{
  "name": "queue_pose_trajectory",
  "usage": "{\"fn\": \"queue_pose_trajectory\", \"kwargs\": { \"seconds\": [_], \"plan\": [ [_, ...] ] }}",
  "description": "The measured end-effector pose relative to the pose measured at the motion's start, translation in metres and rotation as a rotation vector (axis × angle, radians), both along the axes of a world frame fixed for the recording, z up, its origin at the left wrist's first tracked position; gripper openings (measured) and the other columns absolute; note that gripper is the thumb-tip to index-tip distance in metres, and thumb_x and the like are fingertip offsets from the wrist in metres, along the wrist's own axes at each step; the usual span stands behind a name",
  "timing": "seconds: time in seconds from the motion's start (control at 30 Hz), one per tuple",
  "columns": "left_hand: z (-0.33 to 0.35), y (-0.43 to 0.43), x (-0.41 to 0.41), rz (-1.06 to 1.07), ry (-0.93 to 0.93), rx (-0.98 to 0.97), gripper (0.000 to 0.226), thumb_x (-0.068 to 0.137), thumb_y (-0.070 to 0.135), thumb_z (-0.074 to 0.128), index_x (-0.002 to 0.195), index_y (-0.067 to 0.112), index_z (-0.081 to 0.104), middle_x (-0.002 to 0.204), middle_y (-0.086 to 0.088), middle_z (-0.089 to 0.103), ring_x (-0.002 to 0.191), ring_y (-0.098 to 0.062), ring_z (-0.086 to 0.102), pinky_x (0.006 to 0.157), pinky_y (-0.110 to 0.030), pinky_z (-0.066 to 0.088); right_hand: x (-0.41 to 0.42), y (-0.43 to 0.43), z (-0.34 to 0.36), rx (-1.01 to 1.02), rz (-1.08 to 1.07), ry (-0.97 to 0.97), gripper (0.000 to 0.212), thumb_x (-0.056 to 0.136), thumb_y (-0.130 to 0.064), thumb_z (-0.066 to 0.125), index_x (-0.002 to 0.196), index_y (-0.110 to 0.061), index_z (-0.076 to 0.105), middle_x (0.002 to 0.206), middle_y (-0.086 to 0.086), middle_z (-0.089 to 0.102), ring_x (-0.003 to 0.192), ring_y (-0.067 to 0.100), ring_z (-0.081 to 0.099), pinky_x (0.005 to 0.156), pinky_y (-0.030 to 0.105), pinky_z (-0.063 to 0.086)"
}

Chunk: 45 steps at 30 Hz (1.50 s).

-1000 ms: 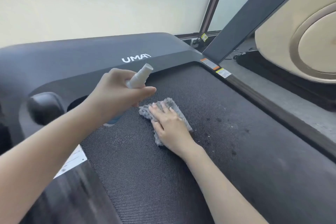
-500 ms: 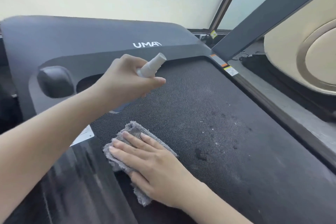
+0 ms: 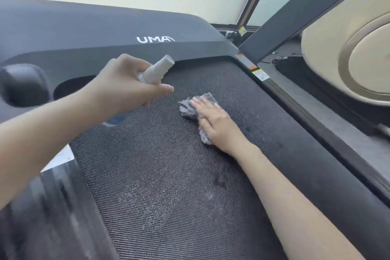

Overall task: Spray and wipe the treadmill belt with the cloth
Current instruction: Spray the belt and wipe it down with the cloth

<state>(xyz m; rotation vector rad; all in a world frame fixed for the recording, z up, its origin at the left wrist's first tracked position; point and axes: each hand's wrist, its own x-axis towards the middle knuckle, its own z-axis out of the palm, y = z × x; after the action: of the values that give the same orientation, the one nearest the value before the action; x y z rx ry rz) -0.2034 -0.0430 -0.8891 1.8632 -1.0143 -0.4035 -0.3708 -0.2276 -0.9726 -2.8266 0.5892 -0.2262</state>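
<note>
The dark textured treadmill belt (image 3: 160, 164) fills the middle of the head view. A grey fuzzy cloth (image 3: 190, 108) lies on it near the far end, and my right hand (image 3: 215, 122) presses flat on it with straight fingers. My left hand (image 3: 124, 82) grips a small white spray bottle (image 3: 156, 69) above the belt, just left of the cloth, nozzle pointing up and right. The bottle's lower part is hidden behind my hand. Damp dark spots (image 3: 218, 180) and pale streaks mark the belt nearer to me.
The grey motor cover (image 3: 105, 34) with white lettering spans the far end. A dark side rail (image 3: 316, 133) runs along the right, with warning stickers (image 3: 260, 74). A slanted dark upright (image 3: 306, 12) and a beige machine (image 3: 348, 48) stand to the right. A left rail (image 3: 52, 207) is blurred.
My right hand slid the cloth from the near left of the belt to the far right. My left hand kept holding the spray bottle in about the same place.
</note>
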Motion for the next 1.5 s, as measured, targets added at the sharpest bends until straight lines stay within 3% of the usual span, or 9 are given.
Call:
{"fn": "queue_pose_trajectory", "kwargs": {
  "seconds": [0.13,0.43,0.6,0.73,0.93,1.13,1.27,1.4,1.5],
  "plan": [
    [-0.001,-0.005,-0.004,-0.009,0.007,0.027,0.03,0.077,0.041,0.077,0.072,0.013,0.067,0.063,-0.007,0.07,0.059,-0.018,0.061,0.077,-0.038,0.054,-0.01,-0.055,0.002,0.031,-0.189,-0.014,0.045,0.099,-0.017,0.034,0.144,-0.02,0.031,0.154,-0.003,0.025,0.143,0.009,0.014,0.117,0.031,0.005],
    [-0.004,-0.018,-0.007,-0.038,-0.01,0.037,0.028,0.075,0.043,0.077,0.067,0.019,0.066,0.058,-0.003,0.069,0.048,-0.003,0.056,0.066,-0.028,0.047,-0.077,-0.138,0.005,0.063,-0.623,0.021,0.045,0.101,-0.027,0.03,0.146,-0.023,0.028,0.156,0.0,0.019,0.144,0.017,0.012,0.116,0.031,0.006],
    [-0.002,-0.025,-0.012,-0.07,-0.017,0.037,0.031,0.075,0.041,0.077,0.068,0.012,0.066,0.059,-0.007,0.068,0.043,-0.003,0.052,0.06,-0.029,0.046,-0.099,-0.156,0.002,0.007,-0.729,0.049,0.045,0.102,-0.022,0.027,0.146,-0.014,0.027,0.155,0.004,0.021,0.145,0.017,0.013,0.116,0.033,0.008],
    [-0.002,-0.029,-0.018,-0.091,-0.025,0.035,0.035,0.074,0.041,0.076,0.069,0.008,0.065,0.062,-0.011,0.069,0.049,-0.01,0.055,0.064,-0.034,0.05,-0.094,-0.154,0.002,0.0,-0.777,0.072,0.046,0.1,-0.022,0.029,0.145,-0.017,0.029,0.155,0.007,0.022,0.144,0.023,0.016,0.117,0.036,0.012],
    [-0.002,-0.027,-0.029,-0.117,0.002,0.011,0.029,0.076,0.039,0.077,0.068,0.014,0.065,0.058,-0.005,0.069,0.044,0.0,0.054,0.061,-0.027,0.046,-0.08,-0.117,-0.003,0.039,-0.675,0.091,0.047,0.099,-0.027,0.028,0.145,-0.029,0.028,0.156,0.005,0.02,0.143,0.025,0.017,0.118,0.04,0.011],
    [-0.002,-0.017,-0.033,-0.151,0.008,-0.003,0.03,0.076,0.039,0.077,0.069,0.012,0.066,0.06,-0.008,0.068,0.049,-0.007,0.056,0.064,-0.03,0.048,-0.052,-0.001,0.005,0.01,-0.384,0.006,0.046,0.1,-0.02,0.033,0.146,-0.022,0.028,0.154,-0.006,0.021,0.145,0.012,0.008,0.111,0.018,-0.003],
    [-0.003,-0.008,-0.031,-0.165,-0.004,-0.016,0.03,0.077,0.036,0.077,0.068,0.01,0.065,0.059,-0.008,0.067,0.046,-0.005,0.054,0.061,-0.028,0.046,-0.042,0.075,0.007,0.025,-0.232,-0.016,0.048,0.1,-0.021,0.033,0.147,-0.024,0.023,0.155,-0.009,0.019,0.143,0.005,0.003,0.119,0.027,-0.002],
    [-0.001,-0.001,-0.029,-0.159,0.006,-0.019,0.029,0.078,0.034,0.078,0.067,0.011,0.065,0.057,-0.007,0.066,0.041,-0.002,0.052,0.057,-0.027,0.044,-0.044,0.137,0.011,0.108,-0.096,-0.061,0.05,0.099,-0.017,0.038,0.147,-0.023,0.026,0.154,-0.01,0.02,0.142,0.001,-0.001,0.117,0.022,-0.006],
    [0.001,0.002,-0.031,-0.158,0.005,-0.02,0.029,0.077,0.035,0.078,0.066,0.011,0.065,0.057,-0.007,0.066,0.042,-0.004,0.052,0.056,-0.026,0.044,-0.049,0.176,0.007,0.095,0.018,-0.049,0.048,0.099,-0.022,0.036,0.146,-0.02,0.028,0.154,-0.008,0.023,0.144,0.007,0.0,0.118,0.027,-0.003]
  ]
}}
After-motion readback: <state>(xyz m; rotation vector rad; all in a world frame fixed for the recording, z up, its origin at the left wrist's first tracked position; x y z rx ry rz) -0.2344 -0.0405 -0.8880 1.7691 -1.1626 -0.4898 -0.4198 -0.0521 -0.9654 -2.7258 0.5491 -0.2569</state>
